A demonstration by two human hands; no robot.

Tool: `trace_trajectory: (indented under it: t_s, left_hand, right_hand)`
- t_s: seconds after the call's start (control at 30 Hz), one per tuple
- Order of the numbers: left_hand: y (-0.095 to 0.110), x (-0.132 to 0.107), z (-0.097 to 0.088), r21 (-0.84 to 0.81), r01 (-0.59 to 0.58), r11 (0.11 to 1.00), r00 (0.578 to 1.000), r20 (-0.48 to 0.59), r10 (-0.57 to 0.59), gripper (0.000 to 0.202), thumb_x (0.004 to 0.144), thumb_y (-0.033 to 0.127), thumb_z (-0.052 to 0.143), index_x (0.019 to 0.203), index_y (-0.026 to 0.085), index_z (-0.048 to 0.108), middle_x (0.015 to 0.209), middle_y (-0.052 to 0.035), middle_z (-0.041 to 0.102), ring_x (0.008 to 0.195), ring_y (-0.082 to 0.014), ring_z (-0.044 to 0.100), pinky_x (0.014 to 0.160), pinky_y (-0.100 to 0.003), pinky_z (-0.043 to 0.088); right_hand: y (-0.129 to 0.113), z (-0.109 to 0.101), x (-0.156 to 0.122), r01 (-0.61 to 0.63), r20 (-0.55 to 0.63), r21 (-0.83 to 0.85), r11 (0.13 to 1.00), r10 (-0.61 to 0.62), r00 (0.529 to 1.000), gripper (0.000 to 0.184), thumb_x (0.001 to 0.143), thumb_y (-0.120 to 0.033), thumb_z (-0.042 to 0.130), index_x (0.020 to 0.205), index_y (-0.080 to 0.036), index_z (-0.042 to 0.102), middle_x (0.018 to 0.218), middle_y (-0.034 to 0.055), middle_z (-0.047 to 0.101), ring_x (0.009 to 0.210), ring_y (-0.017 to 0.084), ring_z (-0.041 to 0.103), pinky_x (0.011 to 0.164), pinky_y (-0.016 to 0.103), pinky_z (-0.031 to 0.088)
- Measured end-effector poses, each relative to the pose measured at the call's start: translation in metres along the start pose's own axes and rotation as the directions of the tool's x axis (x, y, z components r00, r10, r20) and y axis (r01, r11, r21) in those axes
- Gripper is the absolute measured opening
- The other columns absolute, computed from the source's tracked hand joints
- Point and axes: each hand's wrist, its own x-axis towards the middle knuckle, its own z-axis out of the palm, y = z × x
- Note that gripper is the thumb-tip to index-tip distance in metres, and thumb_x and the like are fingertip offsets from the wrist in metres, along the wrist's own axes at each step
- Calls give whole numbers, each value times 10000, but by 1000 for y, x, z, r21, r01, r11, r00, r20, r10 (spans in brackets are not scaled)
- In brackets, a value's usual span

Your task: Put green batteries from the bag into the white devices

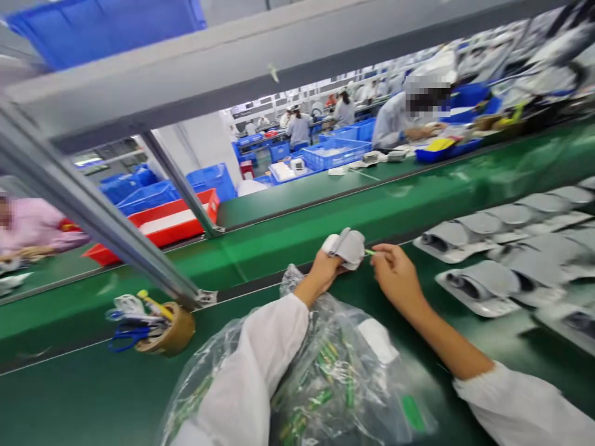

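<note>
My left hand (pixel 323 271) is closed around a small grey plastic housing (pixel 348 246), held up over the green bench (pixel 93 396). My right hand (pixel 395 272) pinches a thin green part (pixel 370 252) against the housing's right side. Under my left forearm lies a clear plastic bag (pixel 334 378) filled with several small green parts. To the right, several grey housings (pixel 478 285) lie in rows on the bench.
A tape roll holding scissors and pens (pixel 158 325) sits at the left by a slanted metal frame post (pixel 93 220). Beyond run a green conveyor (pixel 325 217), a red bin (pixel 167 224), blue crates (pixel 334 153), and people in white coats at far benches.
</note>
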Motion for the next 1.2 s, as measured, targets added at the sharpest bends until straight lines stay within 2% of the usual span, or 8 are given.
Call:
trace_trajectory:
  t_s: [0.1,0.17,0.27,0.37,0.67,0.9,1.07,1.2]
  left_hand:
    - [0,1,-1,-8,-5,1000,1000,-15,5,772,499,430,1020,1128,184,645,1084,-114,753,1025,-324,742,920,-463,619]
    - [0,1,-1,3,-9,1000,1000,-26,9,752,536,460,1003,1138,177,652,1042,-112,757,998,-320,748,874,-447,635]
    - [0,3,-2,30,-6,1000,999,-34,7,748,560,496,986,1148,161,667,1045,-127,762,939,-304,752,813,-437,652]
    - [0,6,-4,29,13,999,999,-39,-12,820,523,488,1005,1185,158,652,1075,-138,762,899,-295,755,777,-442,664]
    - [-1,13,-13,-6,52,999,998,-23,-52,781,612,404,1002,1264,185,632,1093,-132,752,910,-284,753,804,-486,672]
    - [-1,12,-7,-57,15,998,998,-63,-19,736,571,353,1005,1195,180,656,1097,-108,744,936,-265,736,849,-496,668]
    - [-1,9,-4,-33,10,999,999,-46,-12,646,608,341,981,1151,179,671,1090,-102,753,968,-273,739,879,-500,667]
    - [1,8,-3,-26,16,1000,1000,-23,-16,640,620,347,962,1164,170,675,1120,-119,754,968,-288,744,848,-491,677]
  right_hand:
    - [1,9,5,12,-15,57,998,-11,1000,439,870,-613,632,1028,-206,583,793,34,643,576,150,500,530,278,380]
    - [0,11,5,43,-14,45,998,-42,999,440,874,-612,642,1015,-196,611,765,20,624,580,145,487,539,273,374]
    - [-4,9,3,88,0,-2,996,-88,996,446,901,-605,624,1011,-177,680,772,39,644,633,164,520,583,284,410]
    - [-6,7,2,119,-6,-22,993,-120,993,440,928,-595,586,1021,-182,704,811,64,668,693,189,557,608,298,442]
    - [-1,8,6,92,-48,5,996,-92,995,351,903,-522,655,1014,-192,612,830,24,621,650,144,525,597,269,435]
    - [-2,8,6,101,-28,21,995,-100,995,435,888,-562,676,1065,-165,679,877,51,669,633,138,528,599,282,442]
    - [-3,8,5,115,3,0,993,-115,993,432,892,-532,687,1107,-161,736,890,57,707,611,135,514,603,289,437]
    - [-3,9,6,104,17,14,995,-104,994,442,866,-520,715,1096,-144,748,850,52,711,571,126,494,598,294,423]
